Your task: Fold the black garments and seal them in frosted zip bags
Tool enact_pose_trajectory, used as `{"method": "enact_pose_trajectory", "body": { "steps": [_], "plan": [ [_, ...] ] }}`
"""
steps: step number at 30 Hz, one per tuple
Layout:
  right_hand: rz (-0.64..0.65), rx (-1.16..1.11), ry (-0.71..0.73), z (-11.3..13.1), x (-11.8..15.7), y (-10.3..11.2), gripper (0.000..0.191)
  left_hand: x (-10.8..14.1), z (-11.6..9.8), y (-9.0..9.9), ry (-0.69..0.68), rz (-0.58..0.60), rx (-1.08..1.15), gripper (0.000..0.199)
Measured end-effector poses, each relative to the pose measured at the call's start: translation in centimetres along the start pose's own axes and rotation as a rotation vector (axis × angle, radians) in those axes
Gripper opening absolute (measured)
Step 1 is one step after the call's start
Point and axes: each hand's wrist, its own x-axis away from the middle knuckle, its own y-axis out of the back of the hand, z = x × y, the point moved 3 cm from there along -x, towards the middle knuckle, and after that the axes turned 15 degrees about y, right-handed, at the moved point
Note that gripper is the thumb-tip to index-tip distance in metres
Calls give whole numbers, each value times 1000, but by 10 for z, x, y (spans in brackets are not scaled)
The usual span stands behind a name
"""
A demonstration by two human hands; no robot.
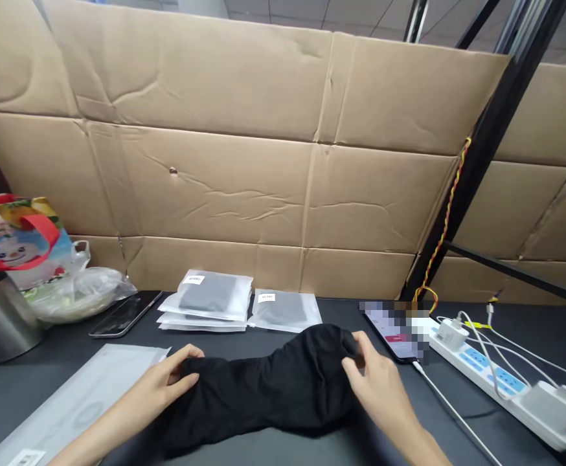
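A piece of black stretchy-looking cloth (268, 395) spans the space between my hands, just above the dark table; I cannot tell what garment it is. My left hand (173, 382) pinches its left end between thumb and fingers. At the other end, my right hand (377, 378) grips the bunched upper edge, thumb in front and fingers behind. Under my left forearm lies a flat frosted plastic bag (89, 388) with a barcode label near its lower end.
Frosted packets (215, 294) with dark contents are stacked behind the cloth, beside another packet (287, 310). A phone (392, 333) on a cable and a power strip (487, 369) sit right. Left are a tablet-like device (126, 314), metal cup (4, 317) and printed bag (21, 239). Cardboard (225, 168) walls the back.
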Motion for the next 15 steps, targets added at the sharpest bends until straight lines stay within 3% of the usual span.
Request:
{"method": "enact_pose_trajectory", "body": {
  "steps": [2, 4, 9, 11, 13, 15],
  "plan": [
    [18, 55, -87, -22, -1, 13, 22, 0, 1, 5, -5, -12, -22, 29],
    [-6, 68, -77, -33, -3, 19, 25, 0, -1, 7, -9, -41, -82, 30],
    [38, -58, 105, -23, -17, 1, 34, -4, -6, 5, -31, -174, -202, 32],
    [70, -80, 138, -18, -23, -4, 27, -4, -9, 7, -66, -271, -190, 32],
    [74, -118, 158, -18, -27, -1, 21, 0, -12, 12, -86, -316, -162, 32],
    [75, -235, 181, -22, -27, 13, 18, 9, -14, 17, -96, -268, -120, 33]
  ]
}}
